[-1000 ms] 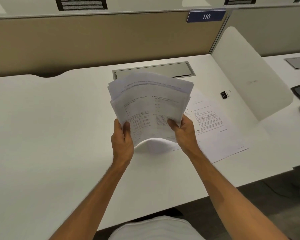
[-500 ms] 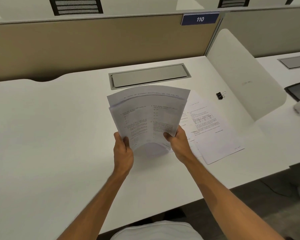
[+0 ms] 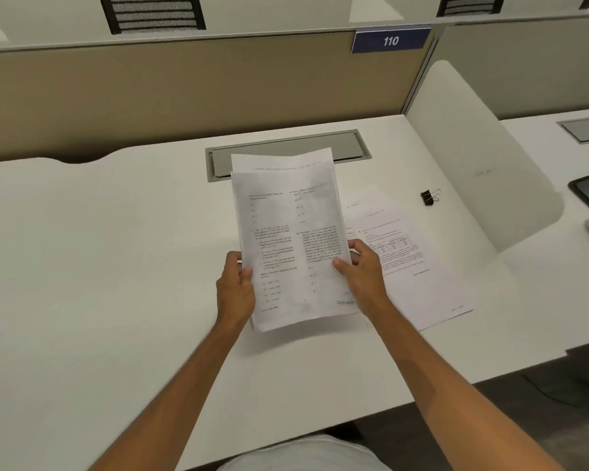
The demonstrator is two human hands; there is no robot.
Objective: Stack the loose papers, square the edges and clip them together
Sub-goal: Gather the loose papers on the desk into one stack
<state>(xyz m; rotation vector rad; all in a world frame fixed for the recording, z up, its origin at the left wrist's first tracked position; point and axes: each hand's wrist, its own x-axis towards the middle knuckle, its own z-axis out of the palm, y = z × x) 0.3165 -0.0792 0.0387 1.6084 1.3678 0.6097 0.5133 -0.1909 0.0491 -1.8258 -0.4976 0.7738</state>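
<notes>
— One desk (image 3: 116, 266), white and wide, takes up most of the view, with one beige partition (image 3: 184, 90) standing along its far edge.

— And to the right?

— One white side divider (image 3: 473, 158) with a rounded top, then a second desk past it. One blue sign (image 3: 391, 40) reading 110 sits on the partition's top corner.

— How many lots of paper?

— Two. One held stack (image 3: 293, 239), printed side up, is lifted just above the desk in the middle; its far edges are uneven, with one sheet poking out beyond the front one. The other lot, the loose sheets (image 3: 415, 260), lies flat on the desk just to the right, partly hidden under the stack and the right hand.

— The hands?

— Two, one on each long side. The left hand (image 3: 235, 290) pinches the stack's left edge, thumb on top. The right hand (image 3: 364, 273) pinches the right edge the same way, fingers curled behind.

— Anything between them and the partition?

— One grey cable hatch (image 3: 347, 146), set flush in the desk; the stack's top edge covers its near left part.

— And the clip?

— One black binder clip (image 3: 429, 197), lying alone near the divider, well apart from the papers.
</notes>
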